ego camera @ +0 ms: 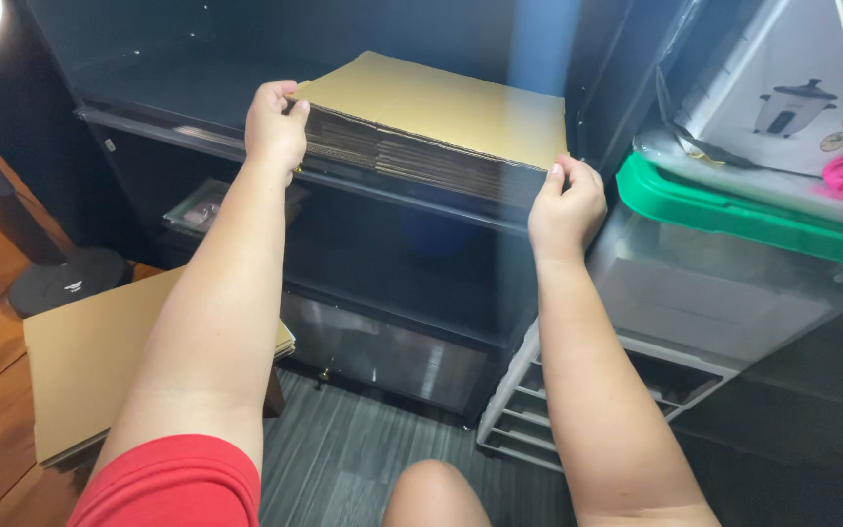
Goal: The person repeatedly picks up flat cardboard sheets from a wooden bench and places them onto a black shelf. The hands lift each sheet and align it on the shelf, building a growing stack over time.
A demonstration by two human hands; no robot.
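Both arms reach forward, left hand (275, 127) and right hand (565, 207) with fingers curled in a grip.

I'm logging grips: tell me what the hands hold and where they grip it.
Both hands hold a stack of flattened cardboard sheets: left hand grips its left near corner, right hand its right near corner.

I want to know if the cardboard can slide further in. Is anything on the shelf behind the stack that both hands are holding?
Nothing visible blocks it. The left hand and right hand grip the front corners of the flattened cardboard stack, which lies on the dark shelf. The shelf surface around it looks bare, though its back is dim.
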